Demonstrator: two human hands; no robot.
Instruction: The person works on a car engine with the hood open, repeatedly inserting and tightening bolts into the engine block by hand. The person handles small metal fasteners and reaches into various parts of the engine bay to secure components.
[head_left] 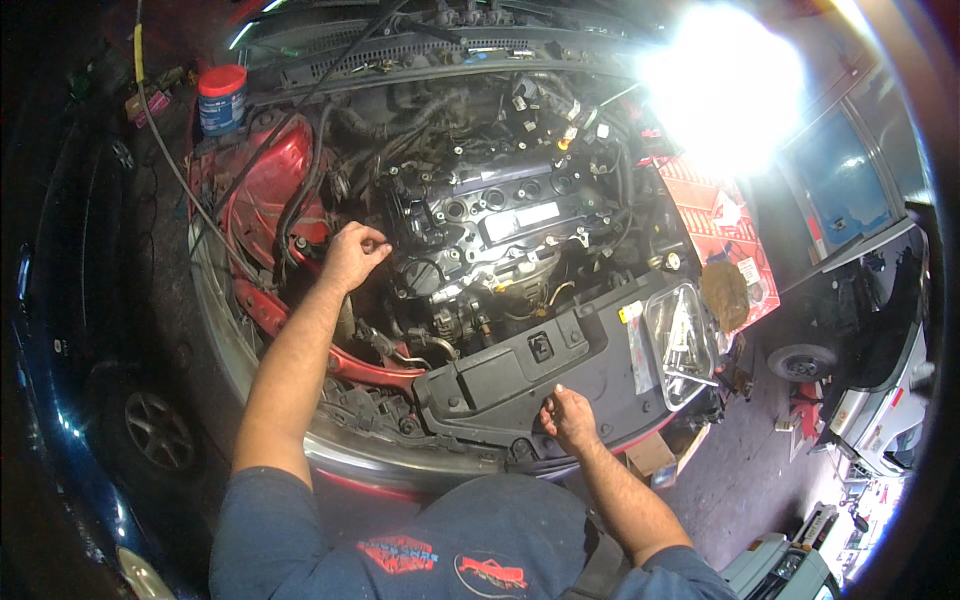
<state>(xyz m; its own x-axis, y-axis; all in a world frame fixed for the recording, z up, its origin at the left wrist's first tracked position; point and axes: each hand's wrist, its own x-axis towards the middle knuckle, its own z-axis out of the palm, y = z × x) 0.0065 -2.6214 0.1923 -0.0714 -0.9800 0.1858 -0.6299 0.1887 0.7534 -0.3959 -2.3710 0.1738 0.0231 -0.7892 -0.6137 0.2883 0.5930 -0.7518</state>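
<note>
Dark-blue fabric shirt [430, 520] nearest; left hand [358, 255] pinched beside black-and-silver metal engine [490, 222], right hand [570, 418] curled over black plastic panel [610, 350], contents unclear; clear rectangular tray [655, 330] there, likely for reach.

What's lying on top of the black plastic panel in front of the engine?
A clear tray with shiny metal pieces in it, and a narrow pale packet with a yellow end, at the right end of the black panel. Whatever is underneath the panel is covered.
</note>
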